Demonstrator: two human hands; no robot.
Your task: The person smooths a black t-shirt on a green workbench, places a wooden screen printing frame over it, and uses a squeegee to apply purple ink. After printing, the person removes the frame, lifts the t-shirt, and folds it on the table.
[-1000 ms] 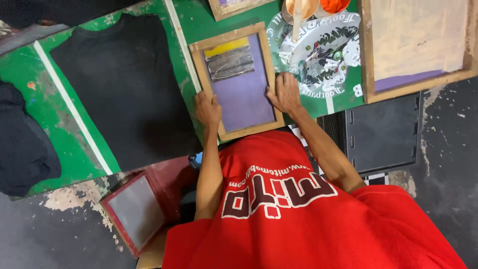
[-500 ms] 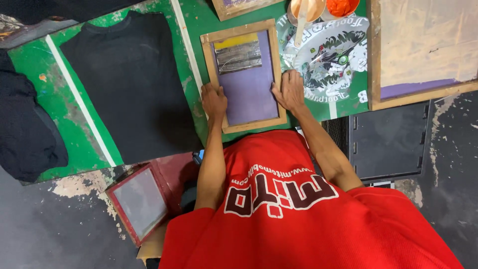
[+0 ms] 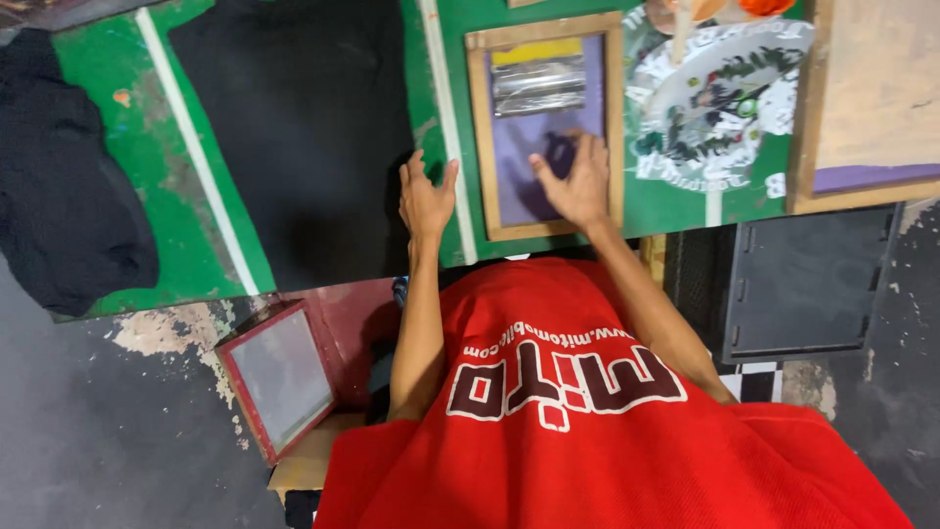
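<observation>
Overhead view from our head camera. We stand at a green surface (image 3: 157, 176) crossed by white stripes, our red printed shirt (image 3: 587, 421) filling the lower part of the view.

Our left hand (image 3: 426, 201) lies with fingers spread, its grip wide and holding nothing, on the edge of the black garment (image 3: 294, 137) spread flat on the surface, just beside a white stripe. Our right hand (image 3: 578, 181) rests on the purple mesh inside the wooden printing screen frame (image 3: 477, 137), near its lower right corner; the fingers are loosely spread and the grip holds nothing. The frame lies flat on the surface, just right of that stripe, between the black garment and a white palette (image 3: 725, 98) smeared with dark and green ink. A silvery strip (image 3: 543, 86) and a yellow band (image 3: 534, 51) cross the upper part of the mesh.

At the far right a larger wooden frame (image 3: 862, 108) lies on the surface. A heap of black cloth (image 3: 59, 196) sits at the left edge. Below the surface, a small red-framed screen (image 3: 279, 377) leans near our left elbow, and a dark panel (image 3: 803, 284) stands at the right.
</observation>
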